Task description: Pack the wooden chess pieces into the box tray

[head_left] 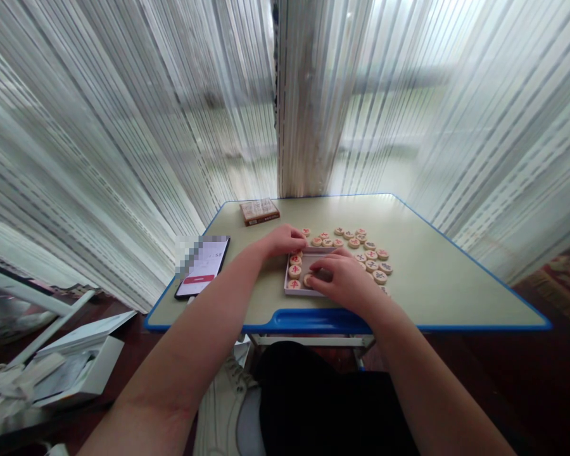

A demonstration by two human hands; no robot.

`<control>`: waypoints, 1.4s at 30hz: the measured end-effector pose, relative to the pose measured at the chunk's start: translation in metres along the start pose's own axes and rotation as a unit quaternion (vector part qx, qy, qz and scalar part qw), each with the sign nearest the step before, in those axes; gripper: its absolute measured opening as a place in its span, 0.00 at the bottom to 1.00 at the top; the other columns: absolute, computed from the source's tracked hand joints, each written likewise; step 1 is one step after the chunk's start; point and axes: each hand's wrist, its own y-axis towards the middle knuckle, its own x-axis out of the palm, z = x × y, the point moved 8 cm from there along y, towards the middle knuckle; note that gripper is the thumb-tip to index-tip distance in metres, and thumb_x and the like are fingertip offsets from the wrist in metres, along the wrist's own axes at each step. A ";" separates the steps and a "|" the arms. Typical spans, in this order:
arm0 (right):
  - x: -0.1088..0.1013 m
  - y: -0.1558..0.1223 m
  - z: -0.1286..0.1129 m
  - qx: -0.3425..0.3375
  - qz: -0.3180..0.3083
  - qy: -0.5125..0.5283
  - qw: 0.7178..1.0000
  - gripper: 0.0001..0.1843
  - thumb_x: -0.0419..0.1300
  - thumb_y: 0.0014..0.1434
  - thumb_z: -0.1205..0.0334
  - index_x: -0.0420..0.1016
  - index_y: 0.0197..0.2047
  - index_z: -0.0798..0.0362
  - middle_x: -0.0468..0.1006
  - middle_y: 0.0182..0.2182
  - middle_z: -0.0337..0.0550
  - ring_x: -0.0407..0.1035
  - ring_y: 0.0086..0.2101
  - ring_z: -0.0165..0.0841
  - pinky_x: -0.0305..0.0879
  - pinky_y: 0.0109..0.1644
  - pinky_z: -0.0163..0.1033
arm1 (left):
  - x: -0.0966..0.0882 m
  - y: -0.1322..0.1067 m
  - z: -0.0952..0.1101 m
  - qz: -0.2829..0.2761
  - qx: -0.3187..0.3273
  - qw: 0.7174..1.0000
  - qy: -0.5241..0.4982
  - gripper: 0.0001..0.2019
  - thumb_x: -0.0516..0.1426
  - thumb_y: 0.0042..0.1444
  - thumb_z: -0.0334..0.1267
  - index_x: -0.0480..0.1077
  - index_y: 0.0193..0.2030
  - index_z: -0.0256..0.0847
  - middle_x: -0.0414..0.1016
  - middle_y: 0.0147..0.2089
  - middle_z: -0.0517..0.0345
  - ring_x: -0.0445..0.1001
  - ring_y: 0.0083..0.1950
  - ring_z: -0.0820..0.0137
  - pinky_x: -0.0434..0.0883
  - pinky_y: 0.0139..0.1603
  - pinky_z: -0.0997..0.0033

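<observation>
A shallow pale tray [291, 291] lies near the front edge of the table and holds a few round wooden game pieces [294, 271] with red marks. My left hand [285, 240] rests at the tray's far left corner, fingers curled as if pinching a piece, though what they hold is hidden. My right hand [344, 278] lies over the tray's right half, fingers pressed down on a piece [308, 279] inside it. Several more round pieces [370, 254], red and dark marked, are scattered on the table behind and right of the tray.
The beige table has a blue rim [313, 320]. A phone [202, 266] with a lit screen lies at its left edge. A small brown box [259, 211] sits at the back. Striped curtains hang behind. White boxes [71, 367] lie on the floor at left.
</observation>
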 end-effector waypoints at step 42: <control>-0.008 -0.002 -0.014 -0.070 0.030 0.107 0.991 0.06 0.59 0.52 0.62 0.76 0.35 0.50 0.78 0.36 0.41 0.67 0.41 0.36 0.60 0.50 0.42 | 0.000 -0.002 -0.001 -0.010 -0.012 1.000 -0.015 0.13 0.56 0.43 0.40 0.76 0.30 0.34 0.70 0.23 0.61 0.63 0.27 0.74 0.61 0.30 0.74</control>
